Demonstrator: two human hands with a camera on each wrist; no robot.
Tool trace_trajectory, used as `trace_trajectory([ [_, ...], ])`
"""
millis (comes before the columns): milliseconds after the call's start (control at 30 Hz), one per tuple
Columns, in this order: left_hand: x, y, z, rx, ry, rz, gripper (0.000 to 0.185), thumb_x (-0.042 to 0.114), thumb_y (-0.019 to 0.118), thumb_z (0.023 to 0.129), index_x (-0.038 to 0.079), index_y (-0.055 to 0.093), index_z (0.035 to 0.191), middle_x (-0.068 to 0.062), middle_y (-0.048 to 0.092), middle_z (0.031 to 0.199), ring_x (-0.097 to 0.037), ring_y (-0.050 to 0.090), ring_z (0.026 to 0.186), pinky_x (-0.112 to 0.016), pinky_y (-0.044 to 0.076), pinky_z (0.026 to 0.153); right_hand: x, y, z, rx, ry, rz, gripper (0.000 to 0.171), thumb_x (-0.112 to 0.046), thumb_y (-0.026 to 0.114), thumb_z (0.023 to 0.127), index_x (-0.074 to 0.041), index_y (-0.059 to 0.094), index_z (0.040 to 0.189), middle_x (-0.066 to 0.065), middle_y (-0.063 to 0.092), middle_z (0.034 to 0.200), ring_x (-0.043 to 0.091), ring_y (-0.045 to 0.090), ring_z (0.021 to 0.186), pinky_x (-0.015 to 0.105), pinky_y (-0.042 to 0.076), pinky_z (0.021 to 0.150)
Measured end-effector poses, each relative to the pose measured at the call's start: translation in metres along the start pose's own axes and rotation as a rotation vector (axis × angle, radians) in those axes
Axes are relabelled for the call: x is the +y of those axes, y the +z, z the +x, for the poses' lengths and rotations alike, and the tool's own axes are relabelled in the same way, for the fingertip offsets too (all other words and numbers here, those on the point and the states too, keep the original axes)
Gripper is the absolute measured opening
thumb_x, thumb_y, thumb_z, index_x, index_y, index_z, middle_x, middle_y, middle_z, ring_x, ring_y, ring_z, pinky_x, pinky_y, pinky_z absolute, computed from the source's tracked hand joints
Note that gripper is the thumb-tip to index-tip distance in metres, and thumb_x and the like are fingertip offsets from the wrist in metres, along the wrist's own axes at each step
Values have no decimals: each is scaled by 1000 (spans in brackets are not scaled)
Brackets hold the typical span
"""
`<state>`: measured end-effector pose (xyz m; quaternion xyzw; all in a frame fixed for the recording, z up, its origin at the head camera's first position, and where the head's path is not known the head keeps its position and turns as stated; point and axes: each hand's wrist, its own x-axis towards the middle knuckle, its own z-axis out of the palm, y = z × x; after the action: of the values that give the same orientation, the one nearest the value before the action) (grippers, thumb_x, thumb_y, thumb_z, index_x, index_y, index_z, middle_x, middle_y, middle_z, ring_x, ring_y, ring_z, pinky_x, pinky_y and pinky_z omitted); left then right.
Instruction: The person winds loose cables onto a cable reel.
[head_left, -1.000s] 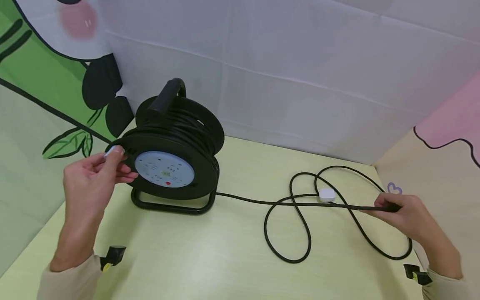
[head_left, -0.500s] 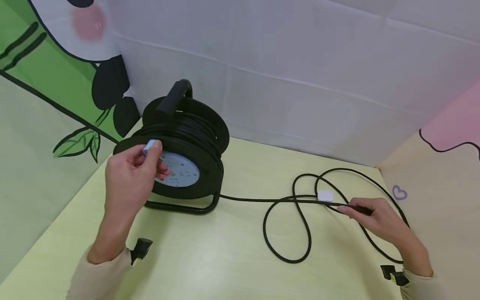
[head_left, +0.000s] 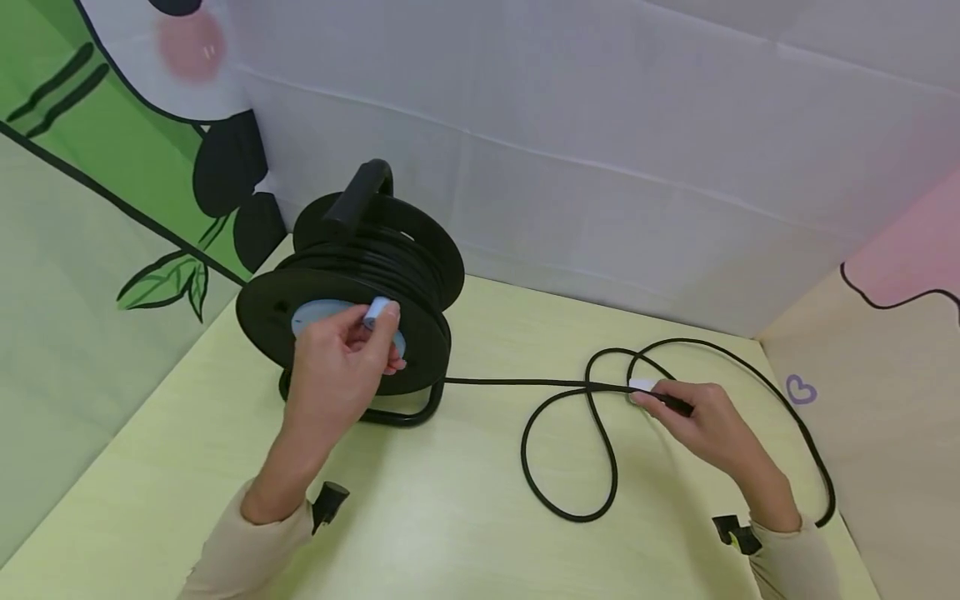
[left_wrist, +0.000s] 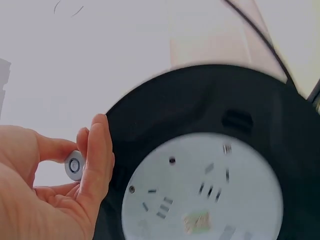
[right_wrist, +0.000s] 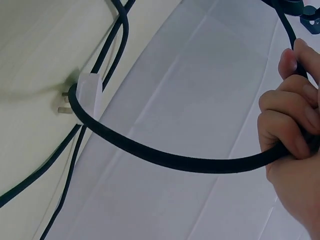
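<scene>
Judged possible: a snag in the black cable (head_left: pixel 525 382), from crossed loops (head_left: pixel 574 518) beside the white plug (right_wrist: pixel 90 95); a slip off the blue knob (head_left: pixel 377 311) of the cable reel (head_left: pixel 360 275), from a shallow pinch. Found reel on the tabletop (head_left: pixel 480 533), left hand (head_left: pixel 337 367) before its face with knob pinched between fingers and thumb, right hand (head_left: pixel 712 421) raised near plug with fingers curled round the cable.

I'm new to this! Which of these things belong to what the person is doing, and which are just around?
Part of the job, it seems:
cable reel
pale blue knob, pinched by the left hand
black cable, gripped by the right hand
white plug

Just around:
pale table, under the reel
printed cloth backdrop
purple heart drawing
</scene>
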<state>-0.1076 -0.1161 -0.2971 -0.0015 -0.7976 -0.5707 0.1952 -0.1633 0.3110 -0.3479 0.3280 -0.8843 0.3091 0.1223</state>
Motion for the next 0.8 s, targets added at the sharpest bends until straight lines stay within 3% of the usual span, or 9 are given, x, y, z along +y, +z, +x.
trace_trajectory([
  [133, -8, 19, -6, -54, -32, 0, 36, 28, 62, 105, -1, 70, 86, -8, 70, 68, -19, 72, 61, -23, 57, 59, -3, 12, 8, -46, 3, 30, 34, -6, 76, 92, -28, 57, 75, -19, 32, 61, -4, 29, 52, 21, 28, 44],
  [300, -24, 40, -15, -69, -8, 67, 32, 27, 64, 103, 5, 69, 81, 0, 69, 64, -14, 70, 58, -26, 47, 51, -3, 25, 13, -99, 10, 48, 37, -11, 76, 94, -26, 52, 70, -19, 30, 62, -4, 29, 53, 19, 27, 45],
  [500, -37, 50, -22, -82, 9, 143, 32, 24, 66, 101, 9, 66, 73, 6, 67, 59, -9, 66, 57, -27, 44, 53, 0, 40, 14, -148, 8, 45, 48, -19, 76, 95, -23, 39, 65, -19, 23, 62, -3, 24, 55, 18, 26, 49],
  [633, -43, 52, -24, -134, -40, 177, 35, 24, 64, 101, 10, 63, 69, 7, 65, 56, -11, 63, 58, -29, 43, 52, 3, 50, 13, -213, 24, 56, 53, -24, 75, 96, -22, 33, 65, -19, 19, 63, -3, 20, 56, 17, 22, 50],
  [800, -52, 54, -26, -199, -133, 198, 34, 23, 64, 101, 8, 64, 71, 5, 65, 57, -10, 65, 57, -29, 44, 52, 10, 65, 9, -327, 45, 73, 51, -34, 73, 97, -23, 36, 64, -19, 20, 62, -4, 21, 55, 16, 22, 50],
])
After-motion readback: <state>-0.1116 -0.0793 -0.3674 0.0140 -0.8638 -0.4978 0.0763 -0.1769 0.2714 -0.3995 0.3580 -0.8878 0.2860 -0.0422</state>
